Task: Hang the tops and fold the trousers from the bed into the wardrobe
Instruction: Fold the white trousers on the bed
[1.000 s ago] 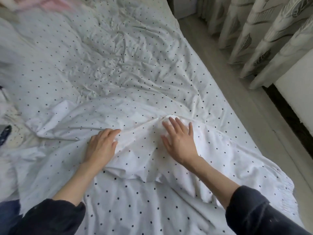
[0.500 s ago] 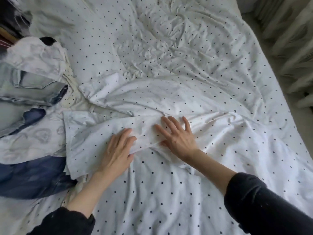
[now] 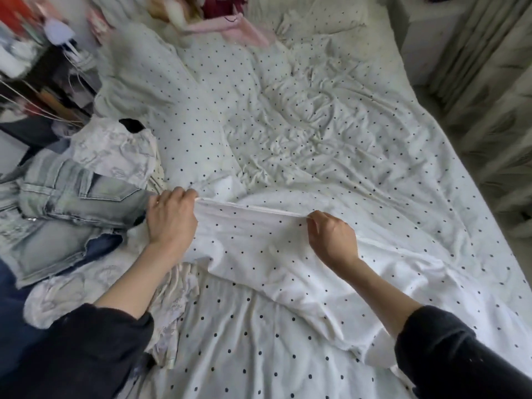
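Left hand (image 3: 171, 217) grip and right hand (image 3: 331, 236) grip pinching dotted white garment (image 3: 253, 243) edge, stretched between them

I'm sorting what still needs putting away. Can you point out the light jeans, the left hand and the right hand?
light jeans (image 3: 86, 197): head view, on the pocket panel.
left hand (image 3: 171, 217): head view, back of hand.
right hand (image 3: 334, 237): head view, back of hand.

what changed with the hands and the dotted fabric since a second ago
Both hands went from lying flat on the dotted white fabric to gripping its edge: the left hand and the right hand now pinch it and hold it taut between them. The pale jeans remain on the bed's left side.
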Tool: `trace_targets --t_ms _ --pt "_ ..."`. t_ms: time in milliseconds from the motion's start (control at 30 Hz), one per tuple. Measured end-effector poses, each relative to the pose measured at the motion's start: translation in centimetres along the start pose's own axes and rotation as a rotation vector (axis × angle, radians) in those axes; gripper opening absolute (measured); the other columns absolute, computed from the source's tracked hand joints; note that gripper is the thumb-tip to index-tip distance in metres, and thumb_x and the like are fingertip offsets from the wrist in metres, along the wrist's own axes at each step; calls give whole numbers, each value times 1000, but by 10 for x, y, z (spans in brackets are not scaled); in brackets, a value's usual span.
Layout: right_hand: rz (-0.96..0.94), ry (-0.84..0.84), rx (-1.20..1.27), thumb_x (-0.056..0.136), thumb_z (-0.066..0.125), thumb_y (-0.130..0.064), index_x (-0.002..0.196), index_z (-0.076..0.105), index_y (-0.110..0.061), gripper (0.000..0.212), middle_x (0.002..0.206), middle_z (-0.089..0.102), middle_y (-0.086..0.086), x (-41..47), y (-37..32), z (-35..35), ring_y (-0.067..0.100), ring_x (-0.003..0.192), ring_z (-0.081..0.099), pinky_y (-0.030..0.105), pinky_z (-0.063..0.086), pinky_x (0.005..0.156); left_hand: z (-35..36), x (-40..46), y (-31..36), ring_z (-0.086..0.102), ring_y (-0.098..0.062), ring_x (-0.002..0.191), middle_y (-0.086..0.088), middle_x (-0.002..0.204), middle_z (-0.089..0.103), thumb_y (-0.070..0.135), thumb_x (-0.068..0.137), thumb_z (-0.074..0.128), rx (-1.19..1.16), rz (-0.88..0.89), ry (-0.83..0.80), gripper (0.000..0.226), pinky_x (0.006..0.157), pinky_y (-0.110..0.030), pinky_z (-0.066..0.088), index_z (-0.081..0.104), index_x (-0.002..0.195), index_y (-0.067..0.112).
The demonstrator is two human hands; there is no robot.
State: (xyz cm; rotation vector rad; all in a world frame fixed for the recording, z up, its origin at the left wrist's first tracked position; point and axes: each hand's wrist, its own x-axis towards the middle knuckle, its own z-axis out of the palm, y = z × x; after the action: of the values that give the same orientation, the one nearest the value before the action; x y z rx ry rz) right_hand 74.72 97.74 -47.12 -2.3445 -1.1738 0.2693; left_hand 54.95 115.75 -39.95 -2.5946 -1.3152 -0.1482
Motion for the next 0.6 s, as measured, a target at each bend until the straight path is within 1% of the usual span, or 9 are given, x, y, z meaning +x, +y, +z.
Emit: trace_targets --t_ms 100,200,267,333,400,467,533,567,600 --pt "129 -26 -13 98 36 -19 71 43 -11 28 68 51 7 29 6 4 31 63 41 32 24 53 7 58 16 54 -29 99 -10 104 63 -8 78 47 30 32 -7 40 87 -37 27 63 110 11" --pt "222 -49 -24 97 35 -19 60 29 -18 37 57 37 -1 57 19 12 29 62 39 31 19 46 24 107 34 53 -26 99 -6 104 62 -7 79 45 40 68 -49 41 88 -35 27 61 109 16" --pt "251 -47 -12 97 36 -20 61 34 -16 36 57 43 1 71 29 17 30 63 41 31 21 48 42 129 41 53 -25 98 -6 102 62 -8 79 45 53 94 -65 41 87 -34 25 62 108 16" --pt "266 -46 -12 98 37 -21 69 45 -11 31 63 51 7 84 39 26 31 64 44 32 24 51 67 147 46 52 -24 98 -5 100 62 -7 80 45 42 94 -83 40 87 -34 24 63 107 17" --pt "287 -66 -28 98 37 -22 73 49 -10 30 65 52 9 90 47 34 31 64 43 32 25 52 91 155 47 51 -24 100 -4 102 63 -4 84 45 22 80 -113 39 87 -34 23 62 110 19" --pt "309 -104 -47 98 37 -20 81 56 -9 27 74 57 10 94 52 41 33 71 50 33 29 57 115 157 43 47 -24 110 -3 117 59 3 89 45 -15 68 -157 41 91 -36 22 56 125 21" --pt "341 -164 -67 97 38 -21 104 61 -14 25 96 60 9 93 51 47 32 97 56 35 35 72 134 150 36 37 -25 124 -4 137 45 9 92 48 -80 66 -264 49 97 -39 23 40 139 22" --pt "345 -208 -110 98 38 -24 121 55 -19 30 112 58 8 92 49 50 30 111 52 37 35 84 139 147 31 33 -26 129 -4 144 37 12 93 50 -103 79 -334 54 100 -40 26 33 143 22" --pt "319 -224 -159 98 39 -28 132 47 -21 36 125 53 5 92 44 55 28 119 46 40 33 93 145 142 22 29 -27 132 -5 147 31 15 93 52 -116 94 -387 57 102 -41 28 29 145 21"
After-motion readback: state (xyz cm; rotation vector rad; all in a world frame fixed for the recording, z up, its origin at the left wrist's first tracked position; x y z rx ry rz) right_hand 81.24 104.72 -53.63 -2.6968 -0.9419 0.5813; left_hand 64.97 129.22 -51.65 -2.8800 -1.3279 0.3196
